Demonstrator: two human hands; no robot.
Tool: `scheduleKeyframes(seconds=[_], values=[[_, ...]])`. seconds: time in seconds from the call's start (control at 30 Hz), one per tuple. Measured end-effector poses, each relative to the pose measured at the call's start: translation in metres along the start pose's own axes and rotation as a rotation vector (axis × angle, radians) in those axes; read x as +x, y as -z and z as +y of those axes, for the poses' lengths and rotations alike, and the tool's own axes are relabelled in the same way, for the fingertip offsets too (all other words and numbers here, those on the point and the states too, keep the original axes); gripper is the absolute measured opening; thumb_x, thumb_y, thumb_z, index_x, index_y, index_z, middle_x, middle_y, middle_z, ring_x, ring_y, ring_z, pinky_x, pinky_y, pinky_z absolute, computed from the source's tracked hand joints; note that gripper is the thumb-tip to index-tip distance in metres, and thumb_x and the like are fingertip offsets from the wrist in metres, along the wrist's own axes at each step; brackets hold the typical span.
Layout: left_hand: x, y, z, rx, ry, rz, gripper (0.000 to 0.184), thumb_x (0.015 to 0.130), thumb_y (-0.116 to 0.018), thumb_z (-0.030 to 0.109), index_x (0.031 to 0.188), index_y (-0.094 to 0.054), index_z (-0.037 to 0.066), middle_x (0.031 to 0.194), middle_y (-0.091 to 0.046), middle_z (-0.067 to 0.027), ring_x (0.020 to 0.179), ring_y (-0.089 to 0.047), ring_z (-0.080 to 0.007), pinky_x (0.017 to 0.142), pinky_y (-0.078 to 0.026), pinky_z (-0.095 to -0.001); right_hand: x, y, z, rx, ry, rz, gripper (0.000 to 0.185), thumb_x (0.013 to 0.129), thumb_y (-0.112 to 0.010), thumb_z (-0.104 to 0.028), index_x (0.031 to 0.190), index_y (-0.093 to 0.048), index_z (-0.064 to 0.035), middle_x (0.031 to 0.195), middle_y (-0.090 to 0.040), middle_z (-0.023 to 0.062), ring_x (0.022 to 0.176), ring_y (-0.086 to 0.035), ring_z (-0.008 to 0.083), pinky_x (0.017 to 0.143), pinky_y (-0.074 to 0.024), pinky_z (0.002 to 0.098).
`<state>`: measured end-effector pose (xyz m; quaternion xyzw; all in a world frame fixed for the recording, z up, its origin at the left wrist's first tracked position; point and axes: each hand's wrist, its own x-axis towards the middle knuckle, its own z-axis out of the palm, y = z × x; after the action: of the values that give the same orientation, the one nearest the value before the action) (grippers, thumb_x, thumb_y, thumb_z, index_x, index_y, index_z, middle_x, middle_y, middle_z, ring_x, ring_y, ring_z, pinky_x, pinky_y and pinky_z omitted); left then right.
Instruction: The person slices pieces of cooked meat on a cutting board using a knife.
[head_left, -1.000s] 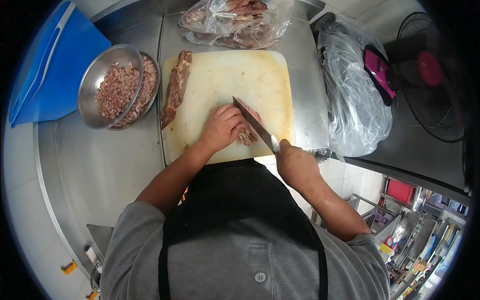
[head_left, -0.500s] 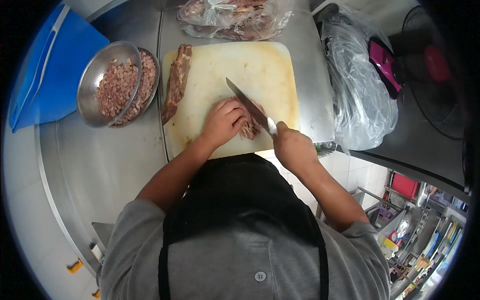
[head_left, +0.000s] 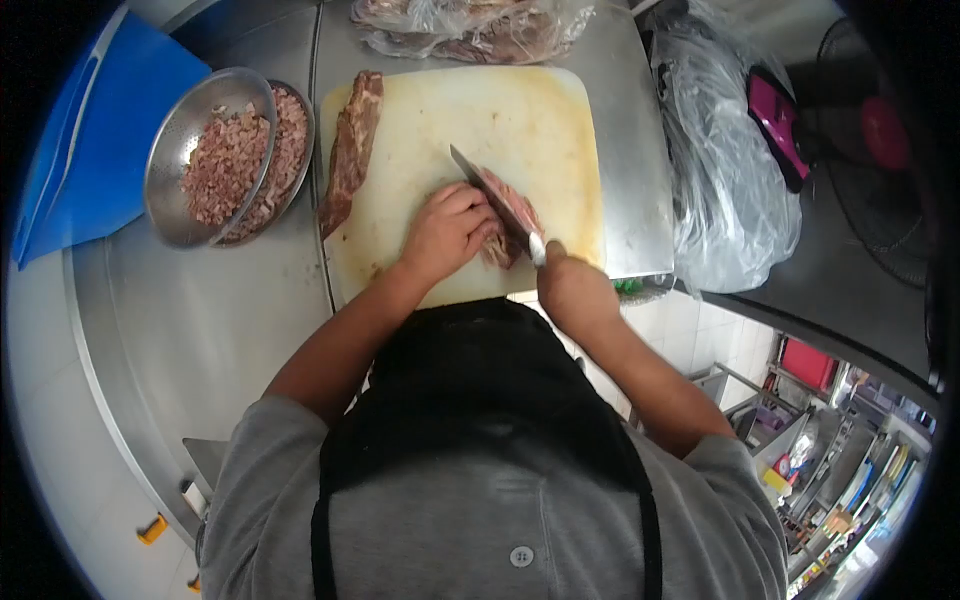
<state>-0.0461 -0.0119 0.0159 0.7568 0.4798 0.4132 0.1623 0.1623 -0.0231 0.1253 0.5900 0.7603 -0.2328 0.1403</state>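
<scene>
My right hand (head_left: 578, 293) grips the white handle of a kitchen knife (head_left: 497, 200), its blade slanting up and left across the cutting board (head_left: 500, 110). Under and beside the blade lies a piece of meat (head_left: 513, 196), with pink strips showing on its right side. My left hand (head_left: 449, 231) presses on the meat just left of the blade, fingers curled over it, hiding part of it. A long, dark reddish slab of meat (head_left: 352, 150) lies along the board's left edge.
Left of the board, a perforated steel colander (head_left: 168, 170) with diced meat sits tilted over another metal bowl (head_left: 303, 170). A blue bag (head_left: 110, 130) stands beyond. Bagged meat (head_left: 470, 28) is behind the board. Clear plastic bags (head_left: 720, 190) lie to the right.
The knife has cut down through the meat, and a pink slice now shows on the blade's right side. My right hand has shifted slightly left. My left hand still holds the meat.
</scene>
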Motion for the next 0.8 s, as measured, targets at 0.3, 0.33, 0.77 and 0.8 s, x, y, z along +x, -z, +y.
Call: scheduleKeyframes(seconds=[0.3,0.33,0.77,0.8], values=[[-0.003,0.012,-0.004,-0.074,0.001,-0.042,0.017,0.079,-0.072,0.003,0.096,-0.075,0.005,0.106,-0.066,-0.0081,0.109,-0.060,-0.0300,0.094,-0.051,-0.0408,-0.035,0.051,-0.012,-0.084,-0.028,-0.107,0.019,0.099,-0.050,-0.014,0.107,-0.057,0.0010,0.089,-0.071,0.0254,0.085,-0.072,0.0428,0.079,-0.0559,0.0526],[-0.004,0.011,-0.004,-0.080,0.010,-0.044,0.017,0.079,-0.072,0.003,0.096,-0.075,0.005,0.106,-0.066,-0.0081,0.109,-0.060,-0.0300,0.094,-0.051,-0.0408,-0.036,0.050,-0.012,-0.086,-0.030,-0.117,0.019,0.099,-0.050,-0.014,0.107,-0.057,0.0010,0.089,-0.071,0.0254,0.085,-0.072,0.0428,0.079,-0.0559,0.0526],[-0.004,0.012,0.000,-0.073,0.003,0.024,0.014,0.081,-0.074,0.004,0.095,-0.073,0.004,0.104,-0.066,-0.0096,0.106,-0.061,-0.0313,0.094,-0.051,-0.0408,-0.016,0.039,-0.010,-0.091,0.088,0.014,0.017,0.097,-0.051,-0.013,0.105,-0.055,0.0014,0.087,-0.071,0.0245,0.081,-0.072,0.0415,0.073,-0.0568,0.0516],[-0.005,0.015,0.002,-0.112,0.042,0.065,0.012,0.081,-0.074,0.006,0.093,-0.073,0.004,0.105,-0.066,-0.0084,0.107,-0.061,-0.0303,0.094,-0.051,-0.0401,-0.027,0.049,-0.014,-0.084,0.059,-0.022,0.017,0.096,-0.051,-0.012,0.105,-0.055,0.0014,0.088,-0.072,0.0245,0.083,-0.072,0.0415,0.074,-0.0567,0.0518]])
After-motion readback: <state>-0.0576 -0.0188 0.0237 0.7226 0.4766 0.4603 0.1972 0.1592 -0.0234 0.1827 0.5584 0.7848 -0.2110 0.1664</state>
